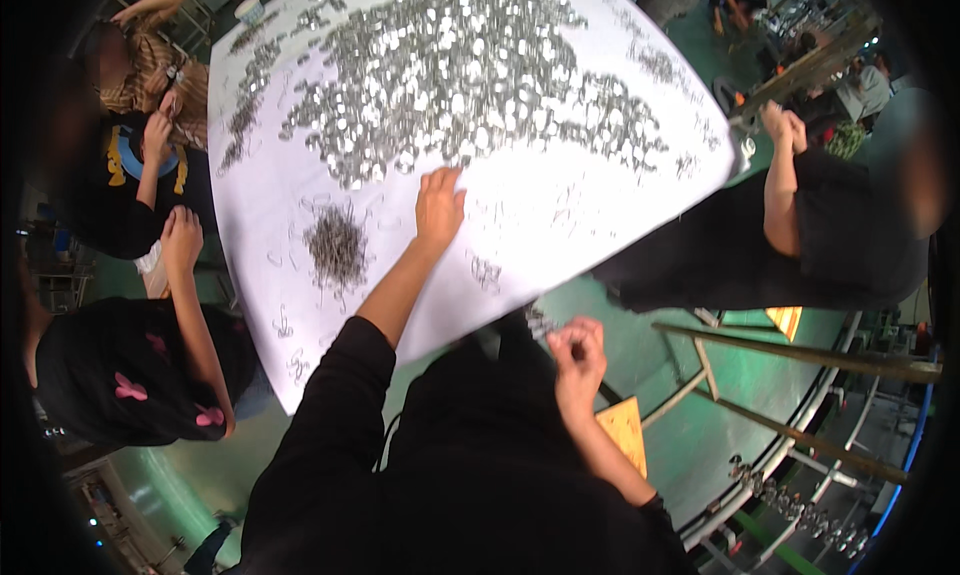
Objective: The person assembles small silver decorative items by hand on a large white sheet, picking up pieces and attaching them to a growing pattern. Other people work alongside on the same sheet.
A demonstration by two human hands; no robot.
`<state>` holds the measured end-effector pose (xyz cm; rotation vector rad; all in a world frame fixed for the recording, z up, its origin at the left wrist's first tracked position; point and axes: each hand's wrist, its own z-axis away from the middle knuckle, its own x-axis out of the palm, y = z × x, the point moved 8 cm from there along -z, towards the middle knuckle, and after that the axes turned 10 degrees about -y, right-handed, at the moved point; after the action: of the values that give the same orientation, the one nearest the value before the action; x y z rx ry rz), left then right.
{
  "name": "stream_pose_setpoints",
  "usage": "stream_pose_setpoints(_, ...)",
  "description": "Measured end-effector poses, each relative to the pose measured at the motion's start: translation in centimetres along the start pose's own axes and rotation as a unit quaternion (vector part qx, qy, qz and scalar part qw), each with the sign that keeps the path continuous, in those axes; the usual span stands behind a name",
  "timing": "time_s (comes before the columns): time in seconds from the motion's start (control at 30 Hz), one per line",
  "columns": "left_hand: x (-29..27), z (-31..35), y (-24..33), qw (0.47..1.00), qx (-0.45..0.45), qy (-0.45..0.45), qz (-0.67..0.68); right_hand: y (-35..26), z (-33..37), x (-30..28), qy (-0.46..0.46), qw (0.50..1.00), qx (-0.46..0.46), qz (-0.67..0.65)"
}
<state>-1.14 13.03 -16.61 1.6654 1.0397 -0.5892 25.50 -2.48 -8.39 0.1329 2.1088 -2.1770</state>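
Note:
A wide heap of small, shiny, roundish metal pieces (450, 65) covers the far and middle part of the white-topped table (520, 260). My left hand (440, 210) reaches over the table, its fingers stretched toward the near edge of this heap; its fingertips are partly hidden. To its left lies a dark pile of thin bent wire pieces (336, 247). My right hand (578, 363) is off the table's near edge at the right, thumb and fingers pinched together. Small shiny metal pieces (539, 322) show at its fingertips, too blurred to make out exactly.
Loose wire bits (487, 273) lie scattered over the tabletop. People sit on the left, one in a black top with pink shapes (130, 385), and another person in black (760, 225) at the right. A wooden stool seat (624, 435) and metal rails (790, 353) stand right of me.

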Motion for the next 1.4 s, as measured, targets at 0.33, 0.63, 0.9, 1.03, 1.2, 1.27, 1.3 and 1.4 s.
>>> stream_pose_setpoints(0.33,0.2,-2.5,-2.7,0.996,-0.064,-0.029,0.048,1.4,-0.3,0.4,-0.014,0.999,0.006,-0.035)
stream_pose_setpoints(0.63,1.0,1.7,-0.4,0.982,0.034,-0.162,-0.093,1.3,0.5,1.6,-0.016,0.999,-0.015,-0.025)
stream_pose_setpoints(0.9,-0.9,2.8,-0.3,0.995,0.09,-0.037,0.025,-0.3,0.7,2.4,-0.013,0.999,-0.04,-0.015)
stream_pose_setpoints(1.03,-0.2,4.8,1.7,0.912,-0.125,-0.214,0.326,-0.5,0.9,2.2,-0.003,0.999,-0.045,0.015)
stream_pose_setpoints(1.2,-1.8,10.1,9.4,0.775,-0.153,-0.368,0.49,0.2,1.0,2.1,0.003,0.998,-0.053,0.038)
stream_pose_setpoints(1.27,-2.9,11.2,11.0,0.764,-0.168,-0.38,0.494,0.5,1.2,2.1,0.014,0.999,-0.026,0.014)
stream_pose_setpoints(1.3,-3.1,11.4,11.5,0.76,-0.171,-0.384,0.495,0.5,1.1,2.1,0.015,0.999,-0.028,0.017)
stream_pose_setpoints(1.4,-3.6,12.0,11.9,0.795,-0.14,-0.387,0.446,0.8,1.0,2.1,0.019,0.998,-0.048,0.035)
